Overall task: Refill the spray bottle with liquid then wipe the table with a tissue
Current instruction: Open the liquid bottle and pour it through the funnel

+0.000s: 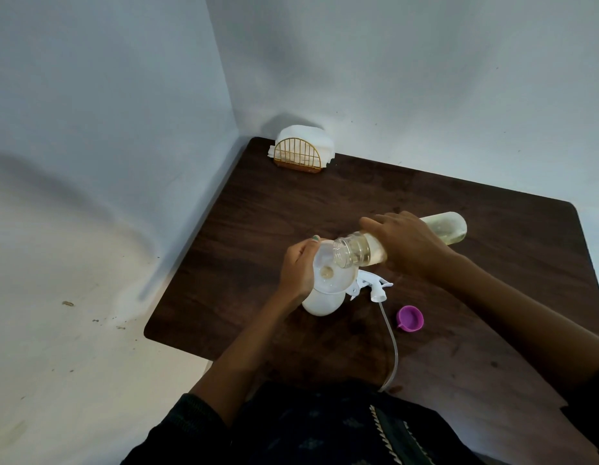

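A white spray bottle stands on the dark wooden table with a clear funnel in its neck. My left hand grips the funnel's rim. My right hand holds a clear refill bottle of pale yellow liquid, tipped almost level, its open mouth over the funnel. The white spray head with its long tube lies on the table just right of the bottle. White tissues sit in a gold wire holder at the far left corner.
A purple cap lies upside down on the table, right of the spray head's tube. Walls close in the table's back and left sides. The floor shows to the left of the table.
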### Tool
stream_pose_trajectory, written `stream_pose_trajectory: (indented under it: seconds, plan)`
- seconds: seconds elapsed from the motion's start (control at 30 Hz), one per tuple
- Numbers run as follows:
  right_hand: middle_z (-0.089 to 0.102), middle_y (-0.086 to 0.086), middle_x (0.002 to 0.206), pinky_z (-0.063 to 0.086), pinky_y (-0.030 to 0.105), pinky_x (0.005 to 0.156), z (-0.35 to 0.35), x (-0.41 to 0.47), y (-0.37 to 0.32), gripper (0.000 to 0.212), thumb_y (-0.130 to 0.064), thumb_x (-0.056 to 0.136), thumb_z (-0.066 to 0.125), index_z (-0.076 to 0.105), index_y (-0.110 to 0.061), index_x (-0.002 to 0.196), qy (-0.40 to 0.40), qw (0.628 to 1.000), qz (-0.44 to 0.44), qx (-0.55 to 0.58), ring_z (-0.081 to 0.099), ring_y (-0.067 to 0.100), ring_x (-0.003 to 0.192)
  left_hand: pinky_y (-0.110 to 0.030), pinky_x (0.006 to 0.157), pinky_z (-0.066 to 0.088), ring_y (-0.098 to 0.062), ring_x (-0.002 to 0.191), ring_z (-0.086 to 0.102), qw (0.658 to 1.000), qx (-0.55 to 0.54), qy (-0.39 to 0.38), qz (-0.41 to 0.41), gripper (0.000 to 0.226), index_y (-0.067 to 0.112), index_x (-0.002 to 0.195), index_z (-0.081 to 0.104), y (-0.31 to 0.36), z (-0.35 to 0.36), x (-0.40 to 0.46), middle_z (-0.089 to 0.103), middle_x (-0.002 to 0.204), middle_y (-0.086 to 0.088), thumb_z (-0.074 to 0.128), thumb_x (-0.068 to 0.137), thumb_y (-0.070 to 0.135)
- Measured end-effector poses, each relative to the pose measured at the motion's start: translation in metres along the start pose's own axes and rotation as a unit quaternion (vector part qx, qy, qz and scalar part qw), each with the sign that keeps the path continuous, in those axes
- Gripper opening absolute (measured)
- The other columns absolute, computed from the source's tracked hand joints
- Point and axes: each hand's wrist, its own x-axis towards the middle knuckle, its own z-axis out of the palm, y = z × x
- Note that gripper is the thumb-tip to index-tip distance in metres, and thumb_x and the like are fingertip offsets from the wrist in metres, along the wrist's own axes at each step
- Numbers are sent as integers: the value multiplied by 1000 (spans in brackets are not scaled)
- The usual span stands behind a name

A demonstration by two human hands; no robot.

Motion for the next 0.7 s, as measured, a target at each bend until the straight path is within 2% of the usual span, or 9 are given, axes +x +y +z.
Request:
stream_pose_trajectory:
  seconds: [0.13,0.27,0.43,0.57,0.7]
  plan:
    - [61,4,108,36,33,83,1,0,1,47,-22,74,69,47,-17,116,4,1000,-1,5,58,24,100,-6,60,40,-4,72,51,1000,18,-3,0,27,13,77,60,1,0,-1,57,79,0,42,98,16]
    - [61,3,109,38,33,85,1,0,1,48,-25,75,69,47,-18,117,2,1000,-3,0,58,22,101,2,58,39,0,73,53,1000,3,-1,-3,29,24,75,58,2,1,-2,56,76,12,43,98,14]
    - [61,3,110,38,34,86,2,1,2,49,-25,75,69,46,-18,118,2,1000,-3,-4,57,22,102,0,57,40,-4,74,55,1000,17,1,-5,28,17,78,62,3,1,-1,59,73,7,43,98,16]
    - [61,4,110,37,34,84,3,2,1,49,-23,75,69,46,-17,119,4,1000,-3,-8,57,24,102,2,57,38,-1,71,53,1000,14,11,-4,31,22,73,59,4,2,-3,57,73,10,43,99,16]
    - [61,4,111,38,34,86,3,1,3,50,-24,76,69,45,-18,120,3,1000,-2,-9,57,23,103,-1,60,40,-3,74,55,1000,27,3,4,26,11,86,64,3,1,0,61,76,6,42,99,15]
